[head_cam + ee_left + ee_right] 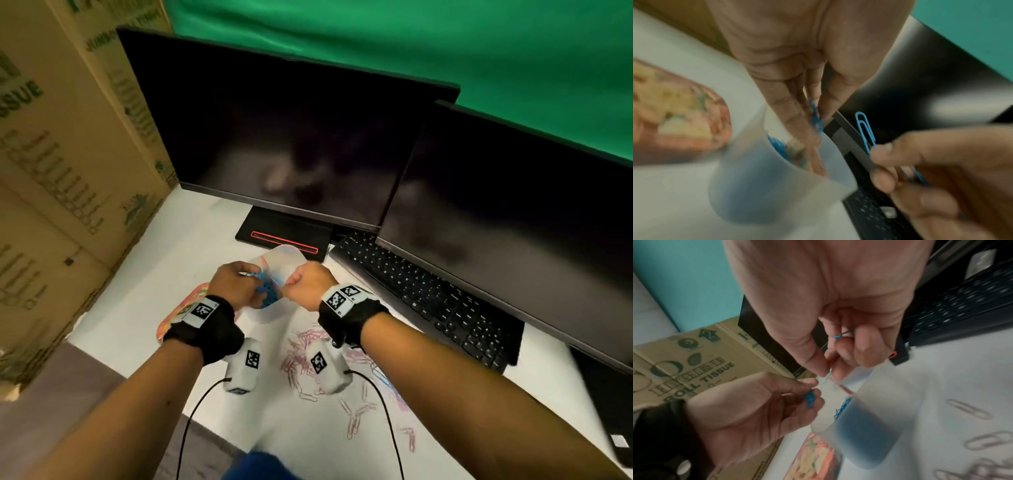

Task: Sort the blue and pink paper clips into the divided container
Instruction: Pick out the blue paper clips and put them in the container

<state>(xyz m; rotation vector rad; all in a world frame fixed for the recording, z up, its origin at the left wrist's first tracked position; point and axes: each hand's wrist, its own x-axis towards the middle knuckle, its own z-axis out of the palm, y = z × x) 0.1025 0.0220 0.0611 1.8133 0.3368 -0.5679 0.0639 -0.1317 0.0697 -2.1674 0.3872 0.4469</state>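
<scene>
I had both hands over the container (286,255): left hand (233,284) pinched blue clips (816,119), right hand (308,284) gripped more.

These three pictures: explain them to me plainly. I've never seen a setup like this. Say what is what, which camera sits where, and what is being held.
No machine here: a person works with bare hands, wearing a camera on the head and one on each wrist. The wide picture is the head view; the two close-ups look along each hand.

The left hand pinches a bunch of blue paper clips. The right hand pinches another blue clip. Both are above a translucent container, which already has blue clips inside.

On the white desk lie scattered pink paper clips, a keyboard, two dark monitors and a colourful lid or tray.
</scene>
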